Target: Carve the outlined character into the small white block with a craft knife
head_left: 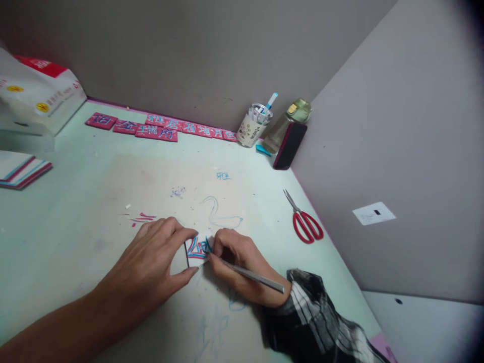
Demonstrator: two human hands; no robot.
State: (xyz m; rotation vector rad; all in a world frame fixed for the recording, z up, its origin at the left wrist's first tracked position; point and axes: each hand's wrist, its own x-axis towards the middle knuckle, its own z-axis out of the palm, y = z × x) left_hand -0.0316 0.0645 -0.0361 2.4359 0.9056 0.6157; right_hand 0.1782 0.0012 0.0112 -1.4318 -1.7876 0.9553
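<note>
Between its thumb and fingers, my left hand (162, 252) grips a small white block (195, 261) with blue and red marks on its top. A slim silver pen-shaped tool (260, 280) lies in my right hand (242, 257), pinched near its front end. That end meets the block's right side, where my fingers hide the tip. Thin red scraps (143, 218) and a tiny white piece (127, 206) lie just beyond my left hand.
Red-handled scissors (307, 227) lie to the right. Along the back sit red tiles with blue characters (157, 132), a pen cup (249, 128), a bottle (278, 132) and a phone (290, 146). Layered sheets (26, 171) and a white bag (45, 98) are left.
</note>
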